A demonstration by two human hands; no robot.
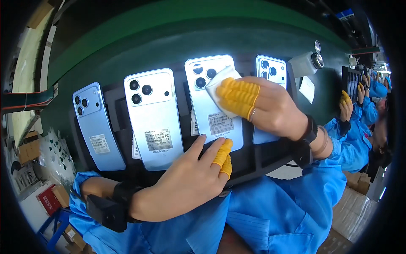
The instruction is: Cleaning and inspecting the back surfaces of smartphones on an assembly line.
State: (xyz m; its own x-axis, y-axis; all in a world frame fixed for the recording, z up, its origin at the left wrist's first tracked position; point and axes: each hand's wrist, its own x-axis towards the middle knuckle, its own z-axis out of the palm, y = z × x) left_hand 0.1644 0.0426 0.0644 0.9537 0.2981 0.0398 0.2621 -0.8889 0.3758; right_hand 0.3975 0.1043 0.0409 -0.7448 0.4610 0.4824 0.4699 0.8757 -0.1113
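Observation:
Several light blue phones lie back-up in a row on a black tray (pixel 249 167). My right hand (pixel 266 101), with yellow finger cots and a ring, is closed on a white wiping cloth (pixel 218 80) and presses it against the back of one phone (pixel 201 99), below its camera lenses. At that phone's lower end, my left hand (pixel 186 182) holds the edge with its fingertips; two fingers wear yellow cots. Left of it lie a phone (pixel 152 114) and a farther-left phone (pixel 97 127). Another phone (pixel 270 70) is partly covered by my right hand.
A whitish bottle (pixel 304 64) with a metal top stands on the green table (pixel 169 46), beside a white paper piece (pixel 307 89). Farther right, co-workers' hands (pixel 347 108) and blue sleeves show near another black tray (pixel 350 78). Clear plastic packaging (pixel 57 156) sits at the left.

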